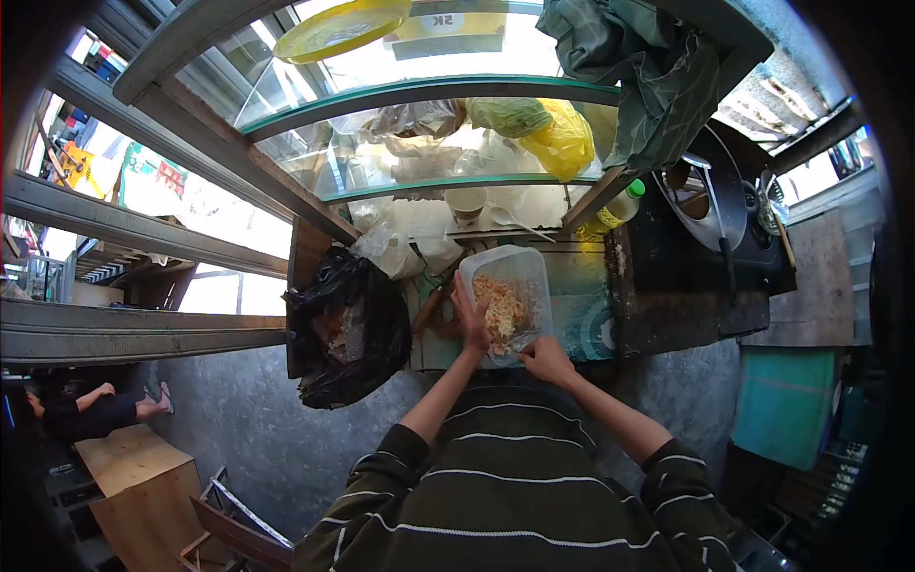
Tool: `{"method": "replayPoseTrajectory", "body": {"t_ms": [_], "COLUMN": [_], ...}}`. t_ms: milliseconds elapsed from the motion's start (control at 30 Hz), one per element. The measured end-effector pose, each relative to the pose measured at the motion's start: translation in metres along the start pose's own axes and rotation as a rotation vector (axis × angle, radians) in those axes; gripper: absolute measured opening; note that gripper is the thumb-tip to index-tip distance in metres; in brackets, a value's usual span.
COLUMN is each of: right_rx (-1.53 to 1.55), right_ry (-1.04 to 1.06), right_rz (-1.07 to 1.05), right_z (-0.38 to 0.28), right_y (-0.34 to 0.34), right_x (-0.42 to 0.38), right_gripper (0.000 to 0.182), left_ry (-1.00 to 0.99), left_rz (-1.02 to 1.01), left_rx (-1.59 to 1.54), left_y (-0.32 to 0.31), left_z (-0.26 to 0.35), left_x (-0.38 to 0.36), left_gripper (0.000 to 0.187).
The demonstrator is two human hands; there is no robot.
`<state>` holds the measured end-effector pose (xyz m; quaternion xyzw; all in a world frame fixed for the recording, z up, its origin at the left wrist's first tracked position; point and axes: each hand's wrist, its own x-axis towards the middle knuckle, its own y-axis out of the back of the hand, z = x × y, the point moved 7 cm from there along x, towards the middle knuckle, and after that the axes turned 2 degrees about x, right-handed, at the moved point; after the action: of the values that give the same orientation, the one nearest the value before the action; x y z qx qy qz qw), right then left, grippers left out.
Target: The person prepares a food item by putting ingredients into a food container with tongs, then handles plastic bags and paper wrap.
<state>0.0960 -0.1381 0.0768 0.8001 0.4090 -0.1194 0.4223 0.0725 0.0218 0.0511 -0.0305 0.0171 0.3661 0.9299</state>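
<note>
Clear plastic forms the tub (510, 286) that stands on the tabletop (583, 286) directly before the person, partly filled with a pale orange shredded food (498, 307); it is kept close to the near edge, apparently so that both hands can work on it without stretching. The left hand (469, 313) is laid flat against the tub's left wall, its fingers extended rather than curled, seemingly steadying the tub or pressing at the food; whether anything is gripped cannot be told. The right hand (547, 359) is set at the near right corner of the tub, its fingers curled at the rim as if pinching it, though the grip itself is too small to confirm. A black plastic bag (343, 329) is hung open at the left end of the tabletop, within easy reach. Beyond the tub, a paper cup (466, 203) and white bags (405, 238) are crowded beneath a glass shelf (429, 91), on which a yellow bag (562, 141) is stored. A dark pan (715, 195) is kept at the right, beside a bottle with a green cap (618, 208). Only the letters "SK" can be read, on a yellow sign (448, 29) at the far side.
</note>
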Motion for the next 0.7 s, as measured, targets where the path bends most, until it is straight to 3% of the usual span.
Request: {"method": "replayPoseTrajectory", "body": {"t_ms": [233, 367, 433, 533, 667, 700], "right_rx": [0.143, 0.16, 0.326, 0.493, 0.623, 0.619], "right_ry": [-0.028, 0.008, -0.019, -0.049, -0.212, -0.211], "right_rz": [-0.013, -0.028, -0.08, -0.184, -0.383, -0.384], "right_z": [0.01, 0.01, 0.005, -0.004, -0.005, -0.008], "right_y": [0.004, 0.013, 0.018, 0.025, 0.035, 0.036], "right_x": [0.004, 0.008, 0.005, 0.01, 0.016, 0.015], "right_gripper": [0.017, 0.017, 0.02, 0.022, 0.024, 0.024], "left_ry": [0.04, 0.084, 0.229, 0.272, 0.338, 0.337], "left_rz": [0.01, 0.013, 0.012, -0.024, -0.019, 0.115], "left_rx": [-0.07, -0.189, -0.576, -0.685, -0.708, -0.553], "left_y": [0.003, 0.006, -0.002, -0.004, -0.004, 0.006], "left_z": [-0.002, -0.032, -0.01, -0.006, -0.029, -0.054], "left_x": [0.001, 0.007, 0.002, 0.0, -0.007, -0.007], "left_gripper": [0.074, 0.077, 0.061, 0.062, 0.062, 0.062]}}
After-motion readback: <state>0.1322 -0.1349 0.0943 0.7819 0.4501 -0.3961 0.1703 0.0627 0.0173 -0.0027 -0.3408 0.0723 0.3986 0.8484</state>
